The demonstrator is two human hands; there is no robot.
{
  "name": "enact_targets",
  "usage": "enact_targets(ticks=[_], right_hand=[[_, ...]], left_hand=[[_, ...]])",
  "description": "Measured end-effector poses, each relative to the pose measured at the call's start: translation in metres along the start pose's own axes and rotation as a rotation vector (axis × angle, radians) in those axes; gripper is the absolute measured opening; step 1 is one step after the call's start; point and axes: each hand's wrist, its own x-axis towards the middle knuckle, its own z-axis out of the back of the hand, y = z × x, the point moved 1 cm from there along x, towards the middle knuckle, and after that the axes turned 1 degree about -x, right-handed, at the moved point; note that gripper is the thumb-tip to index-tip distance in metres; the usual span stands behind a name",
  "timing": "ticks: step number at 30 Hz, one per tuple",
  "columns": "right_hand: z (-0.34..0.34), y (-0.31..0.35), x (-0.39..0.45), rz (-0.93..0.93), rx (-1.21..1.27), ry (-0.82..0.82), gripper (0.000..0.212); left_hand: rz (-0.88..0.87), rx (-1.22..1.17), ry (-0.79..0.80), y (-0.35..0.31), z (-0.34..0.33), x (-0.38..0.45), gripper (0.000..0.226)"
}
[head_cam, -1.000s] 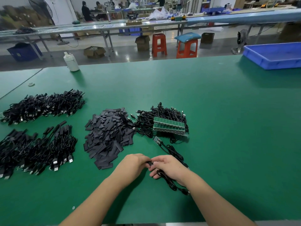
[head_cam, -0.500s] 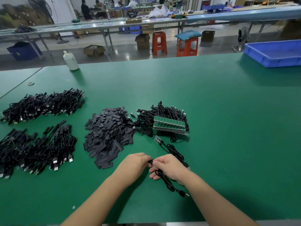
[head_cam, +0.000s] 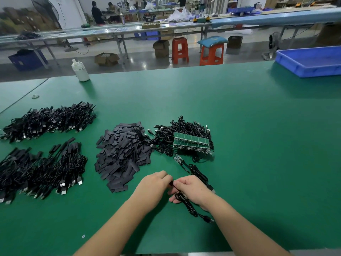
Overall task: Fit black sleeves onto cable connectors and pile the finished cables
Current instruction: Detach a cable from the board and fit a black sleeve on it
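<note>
Green mat: a matte, slightly textured green table (head_cam: 239, 126) is seen under all the work, with a seam line running at the far left.
Left hand: the left hand (head_cam: 153, 185) is curled knuckles-up near the front centre, its fingertips closed on a small black piece at the cable end; whether that piece is a sleeve cannot be told.
Right hand: the right hand (head_cam: 191, 191) is curled just beside the left, and the thin black cable (head_cam: 186, 204) is pinched in it.
Cable: a glossy round cord is looped under the right palm, and its plug end is laid on the mat towards the near edge.
Second cable: another black lead (head_cam: 193, 170) with a small bare circuit board at its tip is laid just beyond the right hand.
Sleeves: a loose heap of flat, matte black rectangular sleeves (head_cam: 123, 156) is placed left of centre, beyond the left hand.
Unfinished stock: tangled cables topped by a row of green boards (head_cam: 191, 143) are set right of the sleeves, touching them.
Cable piles: two piles of black cables (head_cam: 42, 170) (head_cam: 48, 121) are stacked at the left, metal plug ends showing.
Bottle: a white plastic bottle (head_cam: 80, 71) is stood upright at the far edge.
Tray: a blue plastic tray (head_cam: 310, 61) is set at the far right.
</note>
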Motion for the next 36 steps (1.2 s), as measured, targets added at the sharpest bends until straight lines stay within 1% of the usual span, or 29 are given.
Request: enact_targets(ticks=[3,5,8,10,13,16,18,21,23,26,28,29,30,32,34,36], right_hand=[[0.001,0.002,-0.001,0.000,0.048,0.002,0.028],[0.003,0.003,-0.002,0.013,0.080,-0.002,0.023],[0.004,0.004,-0.005,0.021,0.123,-0.023,0.022],[0.003,0.005,-0.006,0.022,0.146,-0.045,0.025],[0.003,0.006,-0.006,0.032,0.191,-0.087,0.027],[0.002,0.006,-0.007,0.095,0.284,-0.144,0.026],[-0.004,0.009,-0.006,0.147,0.412,-0.165,0.025],[-0.015,0.020,-0.003,0.191,0.646,-0.194,0.023],[-0.019,0.029,-0.001,0.196,0.698,-0.210,0.022],[-0.024,0.037,0.002,0.203,0.723,-0.213,0.022],[-0.025,0.037,0.004,0.222,0.607,-0.219,0.022],[-0.026,0.036,0.004,0.231,0.481,-0.229,0.022],[-0.025,0.034,0.005,0.243,0.320,-0.243,0.022],[-0.021,0.026,0.006,0.286,-0.091,-0.278,0.025],[-0.014,0.012,0.006,0.337,-0.512,-0.328,0.036],[-0.009,-0.007,0.003,0.383,-0.811,-0.346,0.044]], left_hand=[[-0.020,-0.041,-0.081,-0.003,0.001,0.000,0.029],[0.030,-0.144,-0.133,-0.003,0.000,0.001,0.036],[0.204,-0.408,-0.201,-0.004,0.000,0.001,0.043],[0.380,-0.595,-0.239,-0.003,0.000,0.000,0.046],[0.621,-0.857,-0.275,-0.004,-0.001,-0.005,0.033],[0.733,-1.043,-0.313,-0.014,-0.008,-0.014,0.017],[0.714,-1.143,-0.322,-0.024,-0.010,-0.020,0.011],[0.576,-1.229,-0.217,-0.035,-0.008,-0.024,0.015],[0.499,-1.256,-0.176,-0.041,-0.005,-0.025,0.011],[0.512,-1.304,-0.229,-0.042,0.001,-0.026,0.013],[0.535,-1.309,-0.249,-0.038,0.004,-0.026,0.009],[0.548,-1.305,-0.262,-0.035,0.008,-0.026,0.009],[0.569,-1.299,-0.282,-0.030,0.013,-0.027,0.010],[0.620,-1.258,-0.340,-0.012,0.025,-0.032,0.013],[0.695,-1.139,-0.398,0.018,0.040,-0.040,0.014],[0.797,-0.972,-0.441,0.058,0.054,-0.049,0.015]])
